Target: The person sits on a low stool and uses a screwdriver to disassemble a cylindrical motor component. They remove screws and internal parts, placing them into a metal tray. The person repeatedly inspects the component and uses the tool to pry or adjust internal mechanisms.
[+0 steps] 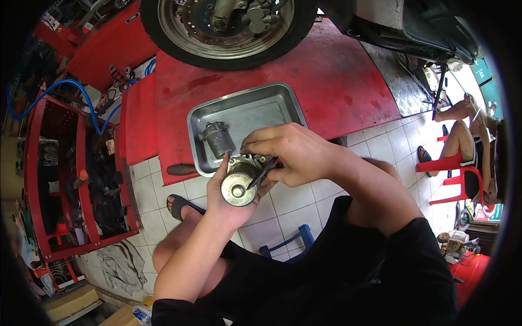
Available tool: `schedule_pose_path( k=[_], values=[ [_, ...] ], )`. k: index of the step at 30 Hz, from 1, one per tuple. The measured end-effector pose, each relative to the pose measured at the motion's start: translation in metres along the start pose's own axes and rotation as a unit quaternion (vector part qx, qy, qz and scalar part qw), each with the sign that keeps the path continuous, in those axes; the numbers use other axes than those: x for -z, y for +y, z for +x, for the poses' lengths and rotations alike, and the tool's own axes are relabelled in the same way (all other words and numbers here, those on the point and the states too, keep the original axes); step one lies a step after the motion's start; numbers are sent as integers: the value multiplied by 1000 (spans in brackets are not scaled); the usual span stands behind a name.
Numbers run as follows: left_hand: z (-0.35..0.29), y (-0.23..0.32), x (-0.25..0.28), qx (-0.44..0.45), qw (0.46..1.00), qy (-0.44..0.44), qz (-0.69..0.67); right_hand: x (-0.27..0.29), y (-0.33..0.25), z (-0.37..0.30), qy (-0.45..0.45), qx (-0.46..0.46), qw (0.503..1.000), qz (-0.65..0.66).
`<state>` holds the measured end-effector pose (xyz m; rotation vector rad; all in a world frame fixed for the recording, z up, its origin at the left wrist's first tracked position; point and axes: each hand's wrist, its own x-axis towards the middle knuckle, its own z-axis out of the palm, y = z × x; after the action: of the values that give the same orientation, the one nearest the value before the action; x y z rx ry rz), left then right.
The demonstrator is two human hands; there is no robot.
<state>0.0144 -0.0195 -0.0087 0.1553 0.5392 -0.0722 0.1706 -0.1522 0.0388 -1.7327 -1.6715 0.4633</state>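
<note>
My left hand (231, 211) is wrapped round a metal starter motor (235, 196), a short cylinder whose round end with a raised centre faces me. My right hand (298, 152) is closed on a dark tool (260, 176) that looks like pliers, with a bit of red by the grip. The tool's dark tip lies against the motor's side; my fingers hide the rest. Both hands are over the near edge of a metal tray (298, 103). In the tray sits a second, greyer cylindrical motor (218, 142), just beyond my left fingertips.
Under the tray is a red platform (348, 81), with a motorcycle wheel (228, 51) at its far side. A dark handle (181, 169) sticks out left of the tray. A red shelf rack (38, 163) stands left, a blue stool (291, 243) below. Someone sits on a red chair (443, 164) at right.
</note>
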Motion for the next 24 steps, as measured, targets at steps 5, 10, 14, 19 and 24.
schedule_pose_path(
  k=[5, 10, 14, 19, 24],
  values=[
    [-3, 3, 0, 4, 1000, -1, -8, -3, -2, 2, 5, 8, 1000, -8],
    [-3, 7, 9, 17, 998, -31, -42, -2, -6, 6, -22, -24, 999, 4],
    [-4, 7, -2, -9, 999, -28, -22, -13, 1, 0, 64, 9, 998, 6],
    [-2, 9, 3, -26, 997, -42, -60, -8, -6, -2, 92, 31, 995, -16],
    [-2, 7, -7, -52, 998, 0, -33, -8, -4, -8, 69, 17, 997, -2]
  ],
)
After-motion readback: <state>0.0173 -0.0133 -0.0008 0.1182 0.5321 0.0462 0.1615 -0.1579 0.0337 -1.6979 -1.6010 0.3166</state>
